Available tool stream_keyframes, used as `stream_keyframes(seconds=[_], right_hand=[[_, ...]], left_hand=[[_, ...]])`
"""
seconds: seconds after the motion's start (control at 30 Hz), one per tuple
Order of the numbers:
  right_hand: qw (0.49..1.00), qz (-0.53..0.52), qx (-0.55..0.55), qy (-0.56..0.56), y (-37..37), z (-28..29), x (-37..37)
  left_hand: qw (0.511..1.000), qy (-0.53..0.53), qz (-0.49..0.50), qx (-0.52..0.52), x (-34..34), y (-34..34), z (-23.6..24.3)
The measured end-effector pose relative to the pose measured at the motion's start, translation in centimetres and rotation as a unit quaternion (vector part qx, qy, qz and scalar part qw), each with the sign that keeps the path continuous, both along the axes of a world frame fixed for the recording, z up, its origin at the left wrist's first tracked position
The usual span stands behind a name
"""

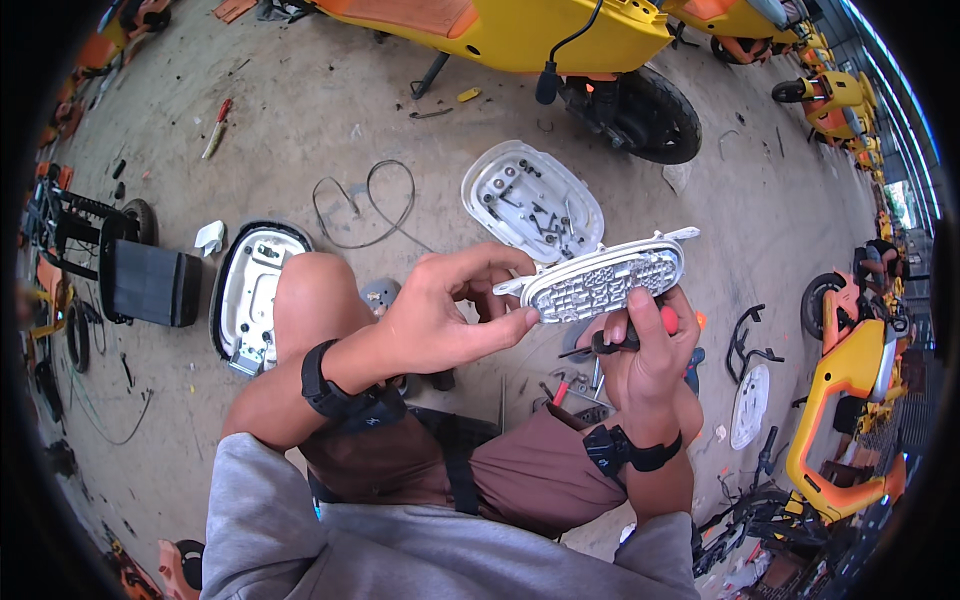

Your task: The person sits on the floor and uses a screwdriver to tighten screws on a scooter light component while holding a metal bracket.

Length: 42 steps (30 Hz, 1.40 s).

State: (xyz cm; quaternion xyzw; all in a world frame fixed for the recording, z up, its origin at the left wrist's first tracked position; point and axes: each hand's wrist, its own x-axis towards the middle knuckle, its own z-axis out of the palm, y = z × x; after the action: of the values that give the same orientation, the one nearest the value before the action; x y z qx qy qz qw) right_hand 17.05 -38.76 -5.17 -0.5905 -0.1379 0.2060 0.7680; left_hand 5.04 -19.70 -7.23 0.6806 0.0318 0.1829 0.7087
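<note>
Up in front of me is an oval lamp reflector (600,287), silvery and faceted, with a pale rim and a small tab at each end. My left hand (440,312) pinches its left end between thumb and fingers. At its lower right edge, my right hand (650,360) is closed on it, the thumb lying on the faceted face. A screwdriver (615,343) with a black and red handle is also tucked in my right hand. Just beyond the reflector, a white oval tray-like shell (480,188) lies on the floor, with several screws and small dark parts inside.
A white, black-edged housing (235,290) lies left of my knee. A loose cable (405,215) curls on the floor. Between my legs are tools, including a red-handled one (562,388). A yellow scooter (530,35) stands ahead; another (840,400) is at right. A utility knife (217,128) lies far left.
</note>
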Motion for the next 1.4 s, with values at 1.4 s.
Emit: stream_keyframes(seconds=[1.4], right_hand=[[0.997,0.012,-0.073,-0.016,0.0,-1.0,0.6]], left_hand=[[0.978,0.144,-0.056,-0.142,0.4,0.5,1.1]])
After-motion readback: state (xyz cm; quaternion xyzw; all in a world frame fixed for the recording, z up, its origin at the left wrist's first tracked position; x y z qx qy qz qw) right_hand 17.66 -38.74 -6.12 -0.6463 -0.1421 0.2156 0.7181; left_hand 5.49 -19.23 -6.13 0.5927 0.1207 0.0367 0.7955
